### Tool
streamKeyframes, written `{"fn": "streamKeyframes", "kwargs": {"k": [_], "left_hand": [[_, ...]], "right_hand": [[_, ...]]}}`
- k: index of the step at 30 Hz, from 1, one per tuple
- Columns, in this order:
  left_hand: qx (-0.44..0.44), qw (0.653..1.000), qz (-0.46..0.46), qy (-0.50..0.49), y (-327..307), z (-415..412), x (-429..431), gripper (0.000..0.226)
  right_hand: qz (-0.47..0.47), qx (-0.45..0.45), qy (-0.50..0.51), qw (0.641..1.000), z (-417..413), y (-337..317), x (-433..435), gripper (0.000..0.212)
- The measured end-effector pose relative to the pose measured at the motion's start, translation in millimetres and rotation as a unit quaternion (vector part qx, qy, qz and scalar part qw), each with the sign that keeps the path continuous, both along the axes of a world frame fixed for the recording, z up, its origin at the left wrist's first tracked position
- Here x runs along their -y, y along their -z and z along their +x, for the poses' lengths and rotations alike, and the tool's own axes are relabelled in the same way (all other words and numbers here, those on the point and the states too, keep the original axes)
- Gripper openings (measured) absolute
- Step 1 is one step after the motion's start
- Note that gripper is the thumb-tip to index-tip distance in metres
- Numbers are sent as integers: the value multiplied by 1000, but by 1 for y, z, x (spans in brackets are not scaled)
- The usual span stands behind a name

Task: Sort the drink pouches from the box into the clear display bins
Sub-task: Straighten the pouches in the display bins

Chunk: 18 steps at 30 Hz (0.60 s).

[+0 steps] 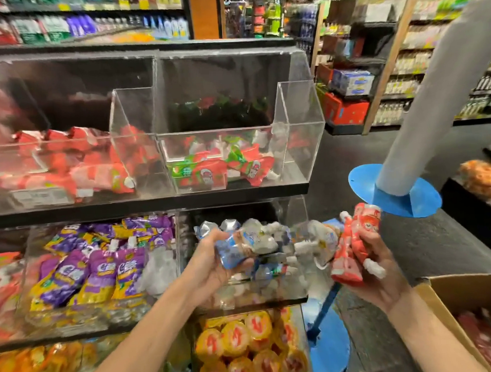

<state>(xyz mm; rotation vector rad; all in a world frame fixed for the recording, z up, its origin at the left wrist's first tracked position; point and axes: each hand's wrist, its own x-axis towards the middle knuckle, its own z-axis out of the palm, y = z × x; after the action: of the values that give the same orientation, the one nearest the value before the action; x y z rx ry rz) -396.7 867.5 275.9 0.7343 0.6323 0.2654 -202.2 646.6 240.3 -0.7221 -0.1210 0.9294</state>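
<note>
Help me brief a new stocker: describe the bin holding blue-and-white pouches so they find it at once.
On the black shelving unit, look along the middle row. The bin is the right-hand one, beside the purple-and-yellow pouches. It alone holds blue-and-white pouches, and the left hand grips some there.

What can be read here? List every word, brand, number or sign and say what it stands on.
No text reads clearly anywhere.
purple pouches: white logo, blurred.
red and green pouches: round logo, blurred.
blue pouches in the left hand: print blurred.
red pouches in the right hand: print blurred.
yellow shelf tags: too small.
</note>
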Motion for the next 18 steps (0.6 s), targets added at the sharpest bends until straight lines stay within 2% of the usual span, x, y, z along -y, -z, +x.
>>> {"fn": "streamKeyframes", "kwargs": {"k": [2, 4, 6, 7, 9, 11, 13, 18], "left_hand": [[-15, 999, 40, -32, 4, 24, -2, 23], [-70, 981, 175, -52, 11, 51, 5, 22], [-147, 918, 362, -66, 28, 75, 9, 15], [-169, 878, 444, -57, 35, 85, 11, 22], [-181, 820, 541, -57, 48, 100, 12, 35], [-189, 801, 563, -77, 56, 115, 13, 41], [-210, 798, 560, -70, 59, 127, 15, 46], [-194, 784, 589, 30, 76, 142, 2, 46]], "right_hand": [[-16, 29, -3, 999, 17, -5, 0, 40], [-29, 55, -25, 998, 29, -7, -4, 46], [-7, 54, -46, 997, 40, -7, -8, 51], [-13, 62, -66, 996, 43, -10, -8, 55], [-18, 69, -92, 993, 49, -8, -9, 63], [-41, 72, -105, 991, 54, -3, -10, 79], [-64, 63, -119, 989, 57, -1, -11, 98], [-101, 45, -148, 983, 58, -6, -17, 109]]}}
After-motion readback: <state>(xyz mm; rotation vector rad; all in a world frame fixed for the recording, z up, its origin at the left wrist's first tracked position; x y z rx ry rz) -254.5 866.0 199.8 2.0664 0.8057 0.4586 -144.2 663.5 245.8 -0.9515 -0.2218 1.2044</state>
